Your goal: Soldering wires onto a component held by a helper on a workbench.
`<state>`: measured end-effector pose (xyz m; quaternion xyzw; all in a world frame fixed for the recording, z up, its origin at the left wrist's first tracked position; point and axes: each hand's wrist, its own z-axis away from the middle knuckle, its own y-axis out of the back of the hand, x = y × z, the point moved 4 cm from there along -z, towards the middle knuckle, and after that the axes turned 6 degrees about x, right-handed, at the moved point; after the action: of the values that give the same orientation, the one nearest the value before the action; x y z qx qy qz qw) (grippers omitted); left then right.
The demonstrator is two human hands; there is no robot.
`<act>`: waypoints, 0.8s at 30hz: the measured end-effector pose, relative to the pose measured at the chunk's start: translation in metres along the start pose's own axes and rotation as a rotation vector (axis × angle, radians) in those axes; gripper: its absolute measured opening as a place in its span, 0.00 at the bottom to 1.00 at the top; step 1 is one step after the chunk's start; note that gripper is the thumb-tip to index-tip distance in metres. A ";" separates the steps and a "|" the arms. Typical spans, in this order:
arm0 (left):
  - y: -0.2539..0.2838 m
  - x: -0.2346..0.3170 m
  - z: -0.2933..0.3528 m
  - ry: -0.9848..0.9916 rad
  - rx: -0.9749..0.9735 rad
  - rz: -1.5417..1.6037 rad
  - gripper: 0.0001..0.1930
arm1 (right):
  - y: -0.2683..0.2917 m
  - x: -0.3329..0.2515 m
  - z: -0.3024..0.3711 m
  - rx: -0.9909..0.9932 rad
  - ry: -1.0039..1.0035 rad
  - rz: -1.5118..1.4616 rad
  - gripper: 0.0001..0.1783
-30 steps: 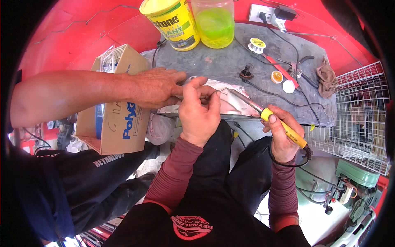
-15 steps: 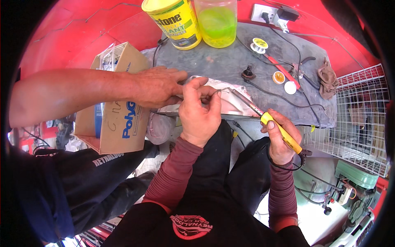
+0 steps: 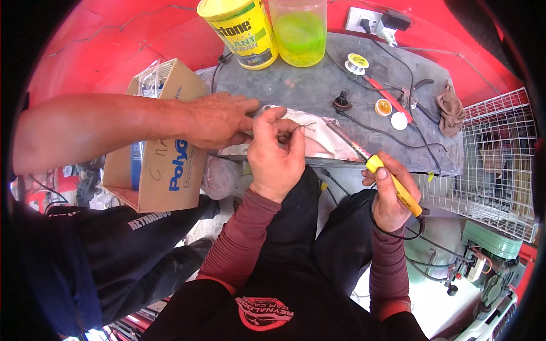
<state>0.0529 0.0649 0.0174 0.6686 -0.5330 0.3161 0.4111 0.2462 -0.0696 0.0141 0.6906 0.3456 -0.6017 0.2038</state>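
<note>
The left hand [image 3: 276, 156] pinches a thin wire [image 3: 311, 126] over the pale part [image 3: 324, 142] on the table [image 3: 318, 85]. The right hand [image 3: 392, 196] grips a yellow soldering iron [image 3: 392, 183], its tip just right of the wire. A co-worker's hand [image 3: 219, 120] steadies the part. Soldering looks underway, unfinished.

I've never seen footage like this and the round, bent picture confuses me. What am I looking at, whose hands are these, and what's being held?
The camera sits on a person's head and looks down through a fisheye lens, so edges bend. The two maroon-sleeved arms from the bottom are the wearer's. Their left hand pinches a thin wire over a pale part. Their right hand grips a yellow-handled soldering iron, tip toward that part. The bare arm from the left belongs to another person, whose hand steadies the work. On the grey work surface lie a solder spool, a yellow can and a jar of green liquid.
</note>
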 end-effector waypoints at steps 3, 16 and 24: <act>0.000 -0.001 0.001 -0.009 -0.006 0.001 0.23 | -0.005 0.005 0.006 -0.083 0.019 0.033 0.15; -0.002 0.002 -0.002 -0.005 -0.039 -0.013 0.23 | -0.007 0.006 0.004 -0.036 -0.130 0.029 0.14; -0.004 0.002 -0.001 0.001 -0.054 -0.051 0.23 | -0.009 0.004 0.004 -0.015 -0.101 0.037 0.15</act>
<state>0.0571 0.0655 0.0190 0.6706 -0.5240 0.2911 0.4371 0.2369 -0.0651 0.0104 0.6641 0.3266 -0.6292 0.2375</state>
